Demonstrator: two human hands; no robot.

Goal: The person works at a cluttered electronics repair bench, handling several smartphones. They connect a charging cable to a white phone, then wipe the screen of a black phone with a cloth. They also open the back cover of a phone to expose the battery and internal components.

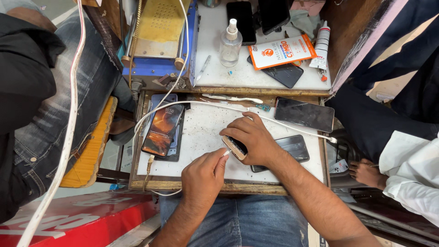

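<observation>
The right hand (254, 137) curled snugly over a slim, stiff, likely fragile phone (234, 147) on the worktop (206, 132), gripping its edges, while the left hand (202, 176) pinched a thin white tool (227, 153) at its end.

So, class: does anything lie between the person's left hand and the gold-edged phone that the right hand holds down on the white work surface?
Nothing visible does. The left hand pinches a thin white tool whose tip already meets the gold-edged phone under the right hand. The white cable runs behind, not between.
</observation>
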